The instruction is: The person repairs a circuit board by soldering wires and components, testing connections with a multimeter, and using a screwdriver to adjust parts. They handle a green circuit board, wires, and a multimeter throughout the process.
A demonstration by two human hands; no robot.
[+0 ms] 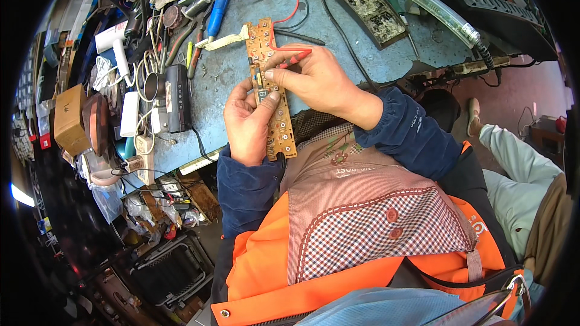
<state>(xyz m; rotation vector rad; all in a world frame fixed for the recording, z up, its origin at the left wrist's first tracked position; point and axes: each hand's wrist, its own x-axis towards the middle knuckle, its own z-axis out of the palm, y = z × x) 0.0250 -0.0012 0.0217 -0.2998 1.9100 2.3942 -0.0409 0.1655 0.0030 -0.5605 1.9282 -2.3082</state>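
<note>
A long, narrow brown circuit board (261, 39) with small buttons and a little digit display is held over the front edge of the bench. My left hand (246, 124) grips its lower part, thumb on the face and fingers behind. My right hand (317, 81) is closed on a red test probe (297, 58), with thumb and forefinger at the board's middle; the probe's tip is hidden. A red lead runs near the board's right edge. From the upper left side of the board comes a pale ribbon cable (226, 40).
Beyond the board lies a blue-handled tool (222, 1). A soldering-iron stand (368, 12) and a clear tube (426, 6) are at the back right. Hand tools, cables, a black adapter box (177, 98) and a cardboard box (71, 119) crowd the left. Another person's leg (513, 151) shows at right.
</note>
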